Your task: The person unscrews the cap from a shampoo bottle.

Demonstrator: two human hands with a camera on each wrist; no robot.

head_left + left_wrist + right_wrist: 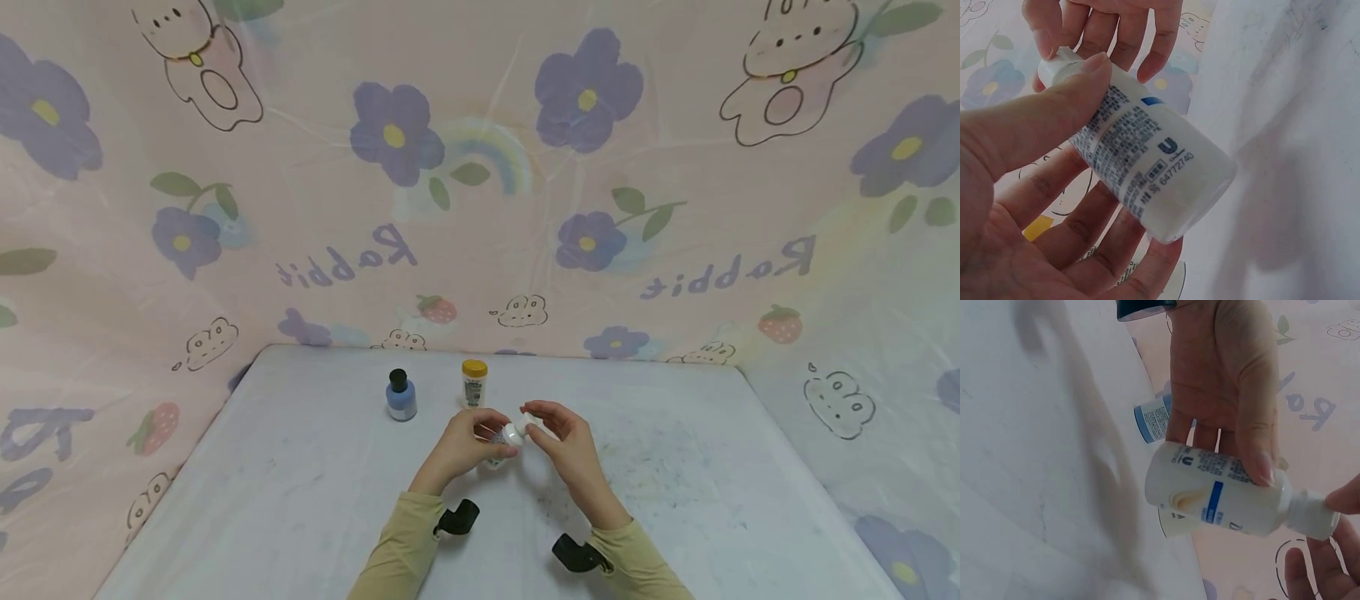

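Note:
My left hand (468,446) holds a small white plastic bottle (1166,169) tilted, its thumb across the shoulder and its fingers underneath. Small dark print and a blue mark cover the bottle's label. With thumb and forefinger, my right hand (566,437) pinches the white cap (1313,514) at the bottle's narrow end. The other fingers of that hand are spread apart in the left wrist view. In the head view, much of the bottle is hidden behind the left hand.
Behind the hands, a white bottle with a yellow lid (474,385) stands on the white-covered table (315,492). To its left stands a blue bottle with a black cap (401,397). A patterned curtain (487,208) hangs at the back and sides.

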